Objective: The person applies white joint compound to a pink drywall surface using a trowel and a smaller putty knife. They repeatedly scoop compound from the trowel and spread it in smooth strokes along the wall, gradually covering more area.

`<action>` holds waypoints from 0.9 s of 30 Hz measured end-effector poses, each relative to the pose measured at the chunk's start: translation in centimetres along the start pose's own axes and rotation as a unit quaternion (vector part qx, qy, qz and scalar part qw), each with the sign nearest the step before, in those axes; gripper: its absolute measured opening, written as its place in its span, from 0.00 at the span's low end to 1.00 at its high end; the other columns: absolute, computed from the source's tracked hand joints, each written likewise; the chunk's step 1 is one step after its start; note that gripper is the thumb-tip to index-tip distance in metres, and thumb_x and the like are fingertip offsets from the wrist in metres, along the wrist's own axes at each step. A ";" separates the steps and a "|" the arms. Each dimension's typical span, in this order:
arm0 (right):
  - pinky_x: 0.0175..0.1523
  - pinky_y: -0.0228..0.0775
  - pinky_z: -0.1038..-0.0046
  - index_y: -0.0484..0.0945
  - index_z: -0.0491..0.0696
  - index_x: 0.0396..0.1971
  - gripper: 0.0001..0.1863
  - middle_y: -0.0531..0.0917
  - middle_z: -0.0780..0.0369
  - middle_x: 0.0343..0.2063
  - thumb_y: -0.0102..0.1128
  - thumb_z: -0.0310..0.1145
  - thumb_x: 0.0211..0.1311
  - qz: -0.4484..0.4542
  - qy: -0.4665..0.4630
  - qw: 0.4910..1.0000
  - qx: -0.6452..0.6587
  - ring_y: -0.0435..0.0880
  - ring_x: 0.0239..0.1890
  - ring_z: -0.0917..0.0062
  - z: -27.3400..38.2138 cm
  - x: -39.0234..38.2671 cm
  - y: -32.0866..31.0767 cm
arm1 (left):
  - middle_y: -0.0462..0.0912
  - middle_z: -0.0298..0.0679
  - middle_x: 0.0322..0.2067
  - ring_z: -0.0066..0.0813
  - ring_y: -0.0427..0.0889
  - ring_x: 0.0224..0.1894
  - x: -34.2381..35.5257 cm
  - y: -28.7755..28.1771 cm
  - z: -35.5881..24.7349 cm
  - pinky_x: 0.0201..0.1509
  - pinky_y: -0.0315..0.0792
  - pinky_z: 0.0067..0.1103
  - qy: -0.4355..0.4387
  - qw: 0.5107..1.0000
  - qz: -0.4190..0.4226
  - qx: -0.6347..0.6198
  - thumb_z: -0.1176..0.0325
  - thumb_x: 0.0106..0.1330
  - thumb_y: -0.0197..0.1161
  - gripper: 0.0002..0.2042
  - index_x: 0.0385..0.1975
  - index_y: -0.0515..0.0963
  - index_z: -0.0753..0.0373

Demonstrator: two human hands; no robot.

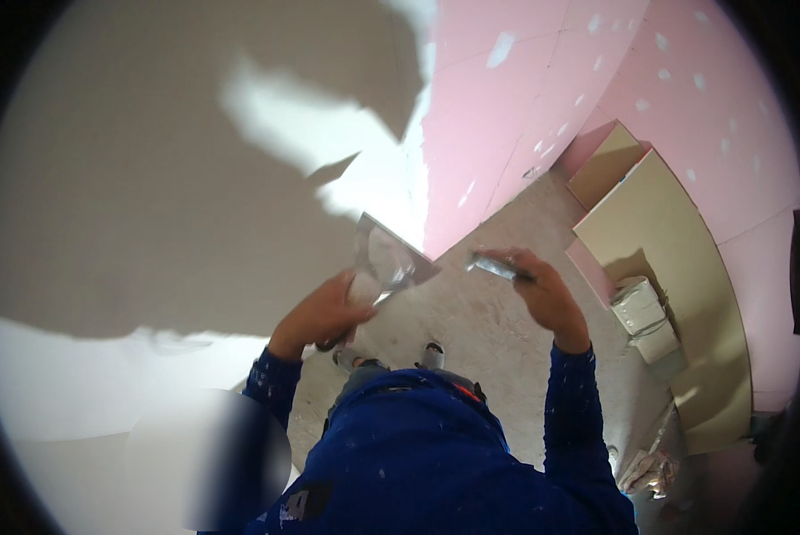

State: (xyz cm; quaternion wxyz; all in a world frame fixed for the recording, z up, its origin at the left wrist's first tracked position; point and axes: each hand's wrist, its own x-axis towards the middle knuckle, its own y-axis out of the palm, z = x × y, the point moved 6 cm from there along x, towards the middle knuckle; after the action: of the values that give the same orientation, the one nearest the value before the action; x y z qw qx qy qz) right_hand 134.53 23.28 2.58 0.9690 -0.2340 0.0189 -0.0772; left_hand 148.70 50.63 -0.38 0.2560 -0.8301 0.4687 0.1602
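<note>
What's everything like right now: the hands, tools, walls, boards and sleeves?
Left hand: closed around the wide scraper
Wide scraper: held, blade tilted
Right hand: closed around a metal tool
Metal tool: held, blurry
Pink wall: dotted with white patches
White wall: partly shadowed
Tan boards: leaning
Blue sleeves: white-flecked

Hard light bleaches the white wall [150, 205] near its corner, beside broad grey shadows. The scraper [386, 254] glints, smeared by motion; the tool [496, 266] gleams. Fisheye distortion curves the board [708, 303], black darkens the rim, and a pale blob [173, 459] blurs lower left.
</note>
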 end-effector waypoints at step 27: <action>0.75 0.48 0.49 0.71 0.70 0.67 0.39 0.66 0.69 0.73 0.65 0.20 0.57 -0.385 -0.248 0.837 -0.298 0.60 0.75 0.67 -7.0 23.1 2.8 | 0.76 0.36 0.22 0.24 0.76 0.16 -11.7 1.0 13.1 0.16 0.69 0.22 -0.282 0.943 -0.081 -0.159 0.74 0.62 0.68 0.26 0.59 0.66 0.67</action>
State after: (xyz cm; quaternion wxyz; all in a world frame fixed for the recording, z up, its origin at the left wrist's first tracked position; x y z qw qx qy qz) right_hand 157.21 18.94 -4.98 0.7164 -0.5115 -0.2919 -0.3742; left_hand 141.61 65.86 -5.44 0.2546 -0.8161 0.2771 0.4385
